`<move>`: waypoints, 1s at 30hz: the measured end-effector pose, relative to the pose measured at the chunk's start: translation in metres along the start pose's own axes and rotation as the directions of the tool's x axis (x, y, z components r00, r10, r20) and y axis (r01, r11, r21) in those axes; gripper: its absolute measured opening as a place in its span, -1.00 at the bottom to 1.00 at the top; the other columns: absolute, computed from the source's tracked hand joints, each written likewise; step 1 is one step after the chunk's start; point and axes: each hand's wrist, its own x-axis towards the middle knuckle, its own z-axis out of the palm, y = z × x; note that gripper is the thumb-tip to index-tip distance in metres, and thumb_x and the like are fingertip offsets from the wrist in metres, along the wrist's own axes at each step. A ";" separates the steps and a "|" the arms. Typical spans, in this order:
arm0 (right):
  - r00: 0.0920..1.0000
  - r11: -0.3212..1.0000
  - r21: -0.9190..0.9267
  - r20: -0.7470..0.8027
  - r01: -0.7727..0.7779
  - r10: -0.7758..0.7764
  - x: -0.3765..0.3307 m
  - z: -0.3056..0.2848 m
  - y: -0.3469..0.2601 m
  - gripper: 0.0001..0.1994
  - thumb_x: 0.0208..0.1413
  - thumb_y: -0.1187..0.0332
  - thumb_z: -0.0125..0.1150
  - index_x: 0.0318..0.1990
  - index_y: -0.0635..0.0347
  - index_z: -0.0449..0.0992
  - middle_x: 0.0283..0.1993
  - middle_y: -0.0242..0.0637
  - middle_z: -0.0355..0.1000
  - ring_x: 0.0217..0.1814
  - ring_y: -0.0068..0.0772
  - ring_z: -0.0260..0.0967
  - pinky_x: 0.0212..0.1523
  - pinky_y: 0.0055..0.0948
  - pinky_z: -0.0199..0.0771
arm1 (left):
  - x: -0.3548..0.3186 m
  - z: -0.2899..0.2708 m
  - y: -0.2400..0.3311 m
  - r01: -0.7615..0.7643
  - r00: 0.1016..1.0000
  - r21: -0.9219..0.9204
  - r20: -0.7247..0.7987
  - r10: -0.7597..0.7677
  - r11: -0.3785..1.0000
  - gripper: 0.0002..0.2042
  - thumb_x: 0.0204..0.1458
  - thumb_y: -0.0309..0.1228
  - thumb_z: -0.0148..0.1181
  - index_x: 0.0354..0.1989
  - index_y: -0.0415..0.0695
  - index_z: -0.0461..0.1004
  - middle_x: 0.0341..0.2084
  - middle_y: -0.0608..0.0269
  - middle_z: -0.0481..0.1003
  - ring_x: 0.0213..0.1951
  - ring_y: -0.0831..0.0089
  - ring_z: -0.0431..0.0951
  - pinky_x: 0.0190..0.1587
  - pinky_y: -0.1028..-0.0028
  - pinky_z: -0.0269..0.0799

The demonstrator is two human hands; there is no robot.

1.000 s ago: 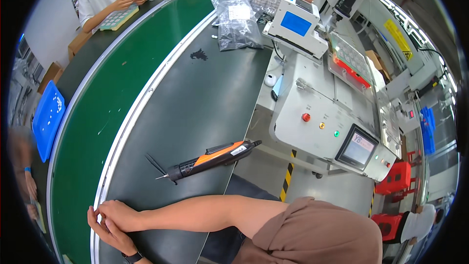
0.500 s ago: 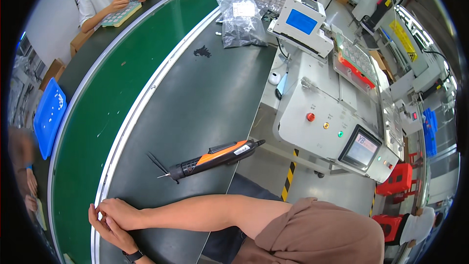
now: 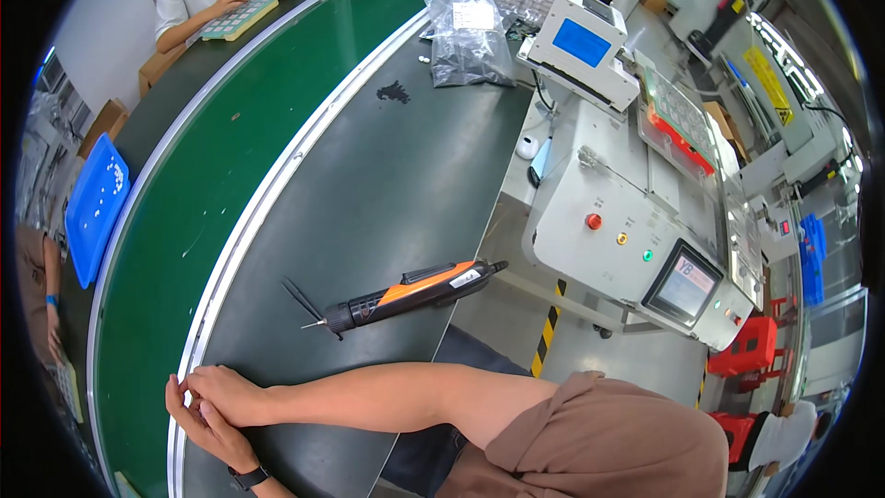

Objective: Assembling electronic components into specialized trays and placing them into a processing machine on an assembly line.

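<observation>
My right hand (image 3: 229,395) lies across my left hand (image 3: 210,432) by the pale metal rail at the bench edge. The right fingers are bent in together, their tips partly hidden against the left hand. My left hand, with a black band on its wrist, has its fingers loosely stretched and apart, and no object shows in it. Beyond my right forearm, an orange and black electric screwdriver (image 3: 410,296) rests on the dark bench, its bit toward the left. Black tweezers (image 3: 300,299) lie near the bit, apart from both hands.
A green conveyor belt (image 3: 221,143) curves along the left. Across it are a blue tray (image 3: 98,212) of small white pieces and a co-worker holding a panel (image 3: 240,18). Small black pieces (image 3: 394,92) and a plastic bag (image 3: 468,37) lie farther up. A machine (image 3: 613,194) stands right.
My hands keep the same pose together. The whole view has shifted slightly, and the screwdriver and tweezers lie as before. At the left edge, another person's arm has moved a little.
</observation>
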 end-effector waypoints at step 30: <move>0.996 0.997 0.075 -0.088 -0.013 0.020 0.000 0.000 -0.005 -0.87 -0.16 0.48 0.24 -0.44 0.38 0.50 -0.42 -0.04 0.45 -0.35 -0.01 0.45 -0.32 -0.19 0.44 | 0.001 0.001 0.005 0.030 0.999 -0.010 0.016 -0.030 1.000 -0.56 0.26 -0.36 -0.18 0.28 -0.26 0.18 0.22 0.05 0.28 0.08 0.29 0.41 0.06 0.38 0.35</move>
